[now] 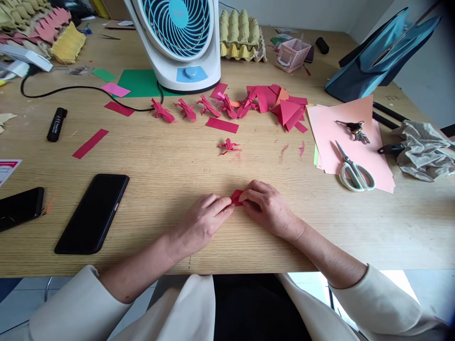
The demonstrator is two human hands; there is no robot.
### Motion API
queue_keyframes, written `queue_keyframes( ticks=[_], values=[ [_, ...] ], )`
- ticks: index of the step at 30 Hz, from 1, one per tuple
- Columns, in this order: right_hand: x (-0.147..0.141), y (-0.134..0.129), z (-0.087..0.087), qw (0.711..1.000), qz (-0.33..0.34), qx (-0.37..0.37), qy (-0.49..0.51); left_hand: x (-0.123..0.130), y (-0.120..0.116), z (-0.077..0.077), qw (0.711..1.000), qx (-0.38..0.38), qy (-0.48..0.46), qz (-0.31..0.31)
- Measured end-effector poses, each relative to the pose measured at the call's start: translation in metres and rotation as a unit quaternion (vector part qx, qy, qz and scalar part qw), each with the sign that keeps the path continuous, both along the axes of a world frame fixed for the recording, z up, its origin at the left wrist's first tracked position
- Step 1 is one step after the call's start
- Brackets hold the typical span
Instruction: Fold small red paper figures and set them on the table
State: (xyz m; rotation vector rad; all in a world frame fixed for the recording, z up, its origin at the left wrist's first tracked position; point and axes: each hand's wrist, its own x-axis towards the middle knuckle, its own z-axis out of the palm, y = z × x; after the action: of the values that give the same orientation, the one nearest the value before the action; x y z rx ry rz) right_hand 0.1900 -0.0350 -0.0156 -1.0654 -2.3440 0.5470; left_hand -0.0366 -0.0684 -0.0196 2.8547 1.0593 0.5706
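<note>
A small folded piece of red paper lies on the wooden table between my two hands. My left hand pinches its left edge, fingertips pressed close together. On the other side my right hand has its fingers curled onto the paper's right part, hiding some of it. Just beyond stands a small folded red paper figure with thin limbs. Farther back, several similar red paper figures form a row. A loose red paper strip lies in front of that row.
A white fan stands at the back. To the left lie a large black phone, another phone and a black marker. Scissors and keys rest on pink paper sheets at right. Red paper pieces are heaped nearby.
</note>
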Motion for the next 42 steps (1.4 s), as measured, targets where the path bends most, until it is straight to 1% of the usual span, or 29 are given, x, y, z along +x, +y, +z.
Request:
queue_keyframes(
  ticks=[2,4,7,9,12,15,19,24,27,31,35,42],
  values=[
    [0.003,-0.002,-0.001,0.999,0.013,0.025,-0.014,-0.003,-0.005,0.001,0.999,0.012,0.038,0.002],
    [0.007,-0.004,-0.001,0.996,0.04,0.071,-0.039,-0.003,-0.008,0.003,0.998,0.012,0.061,0.011],
    [0.013,-0.008,0.001,0.981,0.079,0.153,-0.09,0.0,-0.012,0.005,0.997,0.001,0.076,0.013],
    [0.015,-0.01,0.003,0.97,0.091,0.192,-0.121,0.001,-0.015,0.006,0.997,-0.008,0.078,0.015],
    [0.017,-0.013,0.009,0.956,0.104,0.228,-0.153,0.001,-0.017,0.006,0.996,-0.027,0.081,0.021],
    [0.018,-0.016,0.013,0.946,0.123,0.25,-0.165,0.0,-0.018,0.005,0.996,-0.039,0.083,0.023],
    [0.017,-0.018,0.015,0.943,0.132,0.245,-0.181,0.0,-0.018,0.004,0.996,-0.045,0.075,0.029],
    [0.014,-0.022,0.014,0.947,0.113,0.219,-0.205,0.0,-0.019,0.003,0.995,-0.059,0.068,0.035],
    [0.012,-0.026,0.015,0.946,0.104,0.209,-0.227,0.001,-0.021,0.003,0.994,-0.07,0.072,0.048],
    [0.005,-0.033,0.013,0.949,0.061,0.193,-0.243,0.003,-0.025,0.003,0.992,-0.084,0.076,0.061],
    [-0.004,-0.034,0.01,0.95,0.014,0.181,-0.253,0.003,-0.026,0.002,0.99,-0.094,0.078,0.068],
    [-0.011,-0.034,0.009,0.943,-0.02,0.137,-0.302,0.0,-0.03,-0.001,0.988,-0.102,0.089,0.069]
  ],
)
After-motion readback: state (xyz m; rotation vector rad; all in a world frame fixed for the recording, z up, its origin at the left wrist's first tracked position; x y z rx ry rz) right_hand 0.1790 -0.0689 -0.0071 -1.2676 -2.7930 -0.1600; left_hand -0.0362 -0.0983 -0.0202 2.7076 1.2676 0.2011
